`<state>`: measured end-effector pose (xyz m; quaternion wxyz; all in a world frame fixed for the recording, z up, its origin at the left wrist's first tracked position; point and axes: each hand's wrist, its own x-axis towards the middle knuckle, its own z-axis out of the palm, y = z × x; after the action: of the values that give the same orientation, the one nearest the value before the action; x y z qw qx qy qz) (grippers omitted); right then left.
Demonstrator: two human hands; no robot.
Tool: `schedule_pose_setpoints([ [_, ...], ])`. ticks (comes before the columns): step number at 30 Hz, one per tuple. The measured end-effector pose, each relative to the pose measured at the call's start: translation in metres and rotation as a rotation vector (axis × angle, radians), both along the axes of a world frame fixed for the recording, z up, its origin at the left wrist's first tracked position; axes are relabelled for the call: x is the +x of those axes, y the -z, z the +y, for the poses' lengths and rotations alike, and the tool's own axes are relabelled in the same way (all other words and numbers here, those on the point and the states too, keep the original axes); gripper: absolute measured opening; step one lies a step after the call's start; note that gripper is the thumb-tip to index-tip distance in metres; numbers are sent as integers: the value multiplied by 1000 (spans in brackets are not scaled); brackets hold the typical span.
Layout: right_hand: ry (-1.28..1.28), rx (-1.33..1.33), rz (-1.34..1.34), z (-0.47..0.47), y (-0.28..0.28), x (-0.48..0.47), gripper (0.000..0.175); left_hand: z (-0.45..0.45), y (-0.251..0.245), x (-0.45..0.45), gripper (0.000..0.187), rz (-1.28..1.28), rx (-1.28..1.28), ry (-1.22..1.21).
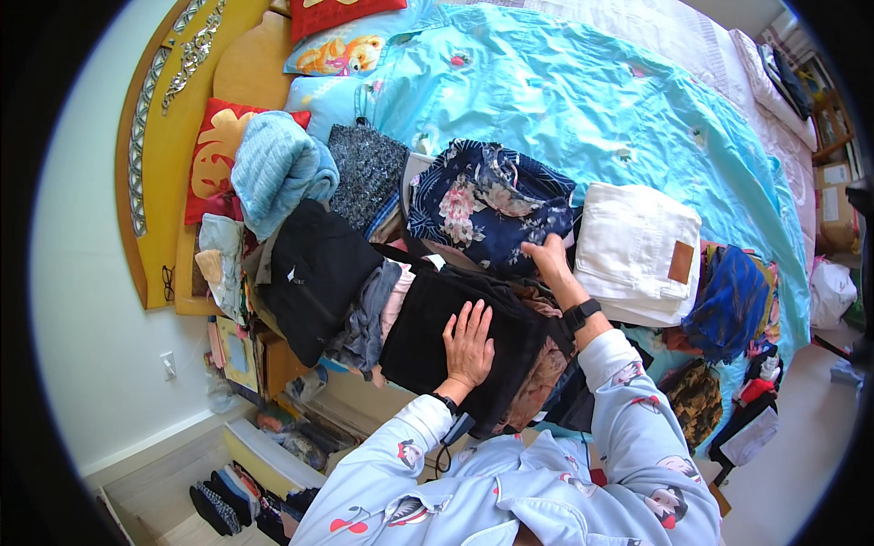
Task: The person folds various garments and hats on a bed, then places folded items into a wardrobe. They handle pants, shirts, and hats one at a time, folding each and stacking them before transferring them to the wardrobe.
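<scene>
My left hand [470, 347] lies flat on a folded black garment [420, 327], its fingers extended and gripping nothing. My right hand [552, 259] touches the lower right edge of a navy floral garment [478, 211]; some fingertips are hidden, so whether it grips the cloth is unclear. That garment rests loosely bundled on a pile. Right of this hand sits a stack of folded white trousers [635, 249] with a brown patch. Beneath the black garment, a brownish patterned cloth [539, 385] shows at the side. Left of it are a grey crumpled garment [372, 317] and a black folded top [314, 273].
A turquoise sheet [546, 89] covers the bed behind the piles. Light blue quilted fabric [280, 170] and a red cushion [212, 150] lie near the yellow headboard [184, 89]. Blue scarves [730, 304] are at right. Below left, an open drawer [171, 471] holds several folded clothes.
</scene>
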<state>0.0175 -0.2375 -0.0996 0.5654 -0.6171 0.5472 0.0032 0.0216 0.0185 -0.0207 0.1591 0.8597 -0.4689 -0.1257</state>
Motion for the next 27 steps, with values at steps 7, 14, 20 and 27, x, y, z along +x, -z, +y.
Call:
schedule_pose_setpoints([
  [7,177,350,-508,-30,-28,24,27,0,1,1,61,14,-8,-3],
  [14,606,672,-620,-9,11,-6,17,0,2,1,61,12,-13,-4],
  [20,242,473,32,14,27,-16,57,-1,3,1,61,16,10,-9],
  [27,403,605,-64,14,21,-15,34,-1,2,0,62,-9,2,-4],
])
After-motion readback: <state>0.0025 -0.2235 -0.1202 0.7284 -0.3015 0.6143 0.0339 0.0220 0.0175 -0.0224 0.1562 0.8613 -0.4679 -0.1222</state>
